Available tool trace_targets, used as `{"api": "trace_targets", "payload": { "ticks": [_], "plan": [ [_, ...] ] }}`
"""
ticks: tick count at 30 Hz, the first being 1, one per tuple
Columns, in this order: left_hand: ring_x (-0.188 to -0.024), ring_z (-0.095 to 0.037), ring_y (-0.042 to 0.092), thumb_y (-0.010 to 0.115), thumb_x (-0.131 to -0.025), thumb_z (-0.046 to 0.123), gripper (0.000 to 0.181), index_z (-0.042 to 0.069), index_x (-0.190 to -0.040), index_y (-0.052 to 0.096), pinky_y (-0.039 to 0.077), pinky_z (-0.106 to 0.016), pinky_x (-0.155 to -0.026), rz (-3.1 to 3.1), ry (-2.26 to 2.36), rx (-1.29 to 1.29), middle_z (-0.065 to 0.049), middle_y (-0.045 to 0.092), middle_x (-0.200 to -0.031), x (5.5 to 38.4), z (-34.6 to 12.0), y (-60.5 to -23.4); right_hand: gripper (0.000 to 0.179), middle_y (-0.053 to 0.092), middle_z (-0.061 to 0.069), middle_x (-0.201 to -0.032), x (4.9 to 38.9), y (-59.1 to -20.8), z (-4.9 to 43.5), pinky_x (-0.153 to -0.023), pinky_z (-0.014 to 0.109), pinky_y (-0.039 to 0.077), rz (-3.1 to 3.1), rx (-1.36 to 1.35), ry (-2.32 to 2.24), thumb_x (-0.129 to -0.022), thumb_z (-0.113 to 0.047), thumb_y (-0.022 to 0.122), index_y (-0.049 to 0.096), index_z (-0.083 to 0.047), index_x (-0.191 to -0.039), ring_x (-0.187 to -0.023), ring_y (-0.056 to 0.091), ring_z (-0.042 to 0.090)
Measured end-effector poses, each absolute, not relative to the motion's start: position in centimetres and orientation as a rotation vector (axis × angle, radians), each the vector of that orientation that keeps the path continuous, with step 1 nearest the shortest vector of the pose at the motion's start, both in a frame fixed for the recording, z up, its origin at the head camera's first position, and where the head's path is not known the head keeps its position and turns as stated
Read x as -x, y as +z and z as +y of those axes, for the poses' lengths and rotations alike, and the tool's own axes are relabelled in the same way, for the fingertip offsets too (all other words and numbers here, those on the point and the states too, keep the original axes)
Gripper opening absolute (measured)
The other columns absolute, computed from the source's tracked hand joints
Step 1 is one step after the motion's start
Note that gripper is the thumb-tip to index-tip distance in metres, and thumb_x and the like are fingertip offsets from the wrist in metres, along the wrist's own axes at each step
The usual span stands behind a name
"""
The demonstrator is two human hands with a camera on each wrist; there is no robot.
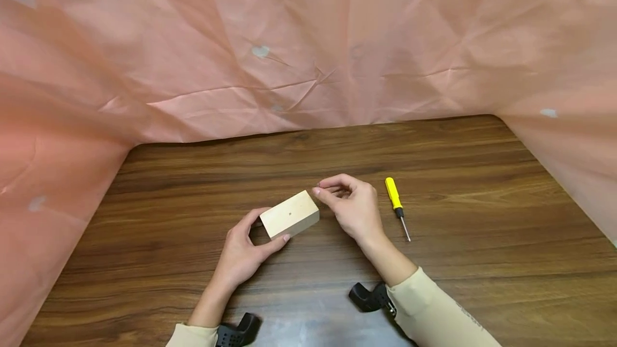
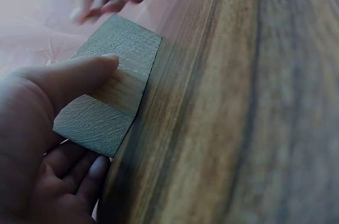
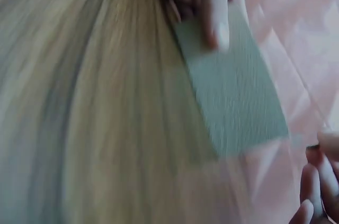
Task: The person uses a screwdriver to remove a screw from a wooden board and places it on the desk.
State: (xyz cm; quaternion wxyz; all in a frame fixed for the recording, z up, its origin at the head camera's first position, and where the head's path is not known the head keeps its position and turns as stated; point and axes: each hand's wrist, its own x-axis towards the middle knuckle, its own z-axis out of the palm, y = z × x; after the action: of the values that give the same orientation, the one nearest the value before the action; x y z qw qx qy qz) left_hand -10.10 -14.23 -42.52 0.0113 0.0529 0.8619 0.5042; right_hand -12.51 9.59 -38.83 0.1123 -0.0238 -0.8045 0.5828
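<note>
My left hand (image 1: 243,253) grips a pale wooden block (image 1: 281,219) by its left end, thumb along the near side and fingers behind. A small dark spot like a hole marks the middle of the block's top face. In the left wrist view the block (image 2: 127,41) stands on the table. Just off the block's far right corner is my right hand (image 1: 355,209), pinching a tiny screw-like piece (image 3: 313,146) between thumb and index finger. Most of that piece is hidden by the fingertips.
Right of my right hand lies a screwdriver (image 1: 393,194) with a yellow handle, its tip toward me. The brown wood-grain table (image 1: 482,218) is bordered at the back and sides by a pink curtain (image 1: 308,68). Black wrist devices (image 1: 368,298) are strapped near both sleeves.
</note>
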Motion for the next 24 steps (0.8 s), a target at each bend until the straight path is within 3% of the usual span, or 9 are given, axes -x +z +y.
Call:
{"api": "trace_targets", "payload": {
  "ticks": [5, 8, 14, 24],
  "plan": [
    [-0.117, -0.019, 0.065, 0.096, -0.082, 0.026, 0.055, 0.025, -0.131, 0.071, 0.044, -0.045, -0.11, 2.707, 1.55, -0.146, 0.001, 0.075, -0.128, 10.4, -14.8, -42.5, 0.015, 0.081, 0.007, -0.084, 12.7, -39.6, 12.1, -0.066, 0.021, 0.051, -2.472, 0.328, 1.51, -0.087, -0.023, 0.09, 0.083, -0.011, -0.093, -0.072, 0.068, 0.007],
    [-0.118, -0.02, 0.064, 0.095, -0.082, 0.025, 0.056, 0.024, -0.132, 0.071, 0.043, -0.045, -0.111, 2.721, 1.541, -0.133, 0.0, 0.075, -0.129, 10.4, -15.1, -42.4, 0.017, 0.081, 0.004, -0.08, 12.8, -40.1, 13.0, -0.066, 0.028, 0.052, -2.573, 0.387, 1.347, -0.087, -0.026, 0.09, 0.083, -0.011, -0.09, -0.07, 0.071, 0.011],
    [-0.121, -0.02, 0.064, 0.095, -0.082, 0.027, 0.057, 0.024, -0.133, 0.07, 0.042, -0.046, -0.112, 2.705, 1.539, -0.106, -0.001, 0.074, -0.131, 10.4, -15.2, -42.6, 0.016, 0.079, 0.002, -0.072, 12.9, -41.3, 13.1, -0.075, 0.045, 0.057, -2.658, 0.294, 1.094, -0.085, -0.022, 0.09, 0.08, -0.01, -0.084, -0.074, 0.076, 0.026],
    [-0.12, -0.02, 0.063, 0.096, -0.082, 0.025, 0.057, 0.025, -0.133, 0.07, 0.041, -0.046, -0.113, 2.677, 1.563, -0.09, 0.001, 0.074, -0.131, 10.1, -15.3, -42.8, 0.015, 0.077, 0.0, -0.071, 12.4, -42.0, 12.5, -0.073, 0.047, 0.056, -2.642, 0.249, 1.001, -0.086, -0.02, 0.088, 0.077, -0.012, -0.082, -0.068, 0.072, 0.023]
  ]
}}
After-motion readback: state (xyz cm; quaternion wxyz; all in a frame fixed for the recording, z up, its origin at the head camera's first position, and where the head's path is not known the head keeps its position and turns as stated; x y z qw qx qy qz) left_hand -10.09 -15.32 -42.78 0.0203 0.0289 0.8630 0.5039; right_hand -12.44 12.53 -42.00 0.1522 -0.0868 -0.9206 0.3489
